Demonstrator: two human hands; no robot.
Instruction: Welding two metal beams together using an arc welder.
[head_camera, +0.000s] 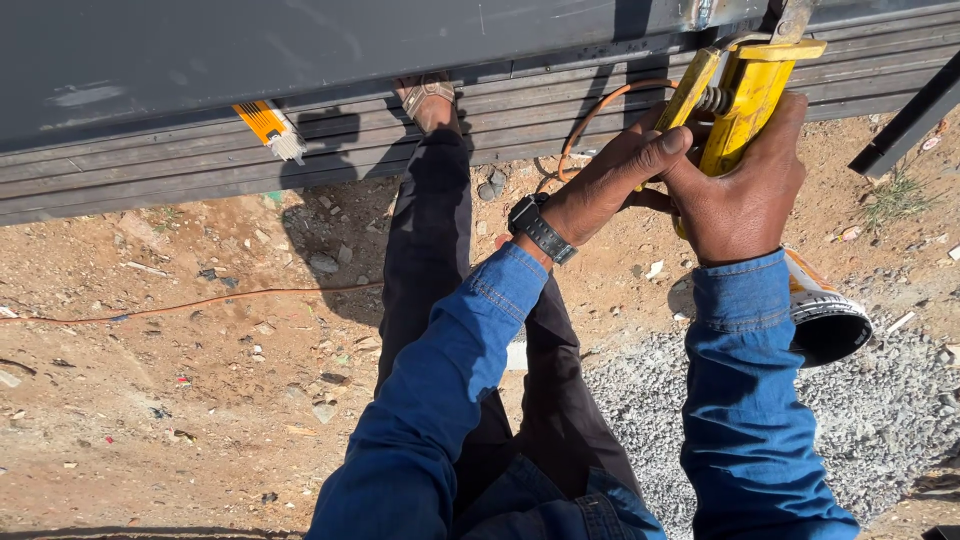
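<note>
Both my hands grip a yellow caulking gun at the upper right, held up against the dark grey metal frame. My left hand, with a black wristwatch, wraps the gun's trigger side. My right hand clasps its handle from the right. The sealant cartridge sticks out below my right forearm, its round end facing down. My sleeves are blue denim.
An orange cable runs across the sandy ground and loops near the frame. A yellow-orange folding tool lies on the stacked dark metal bars. Grey gravel lies at the right. My sandalled foot rests on the bars.
</note>
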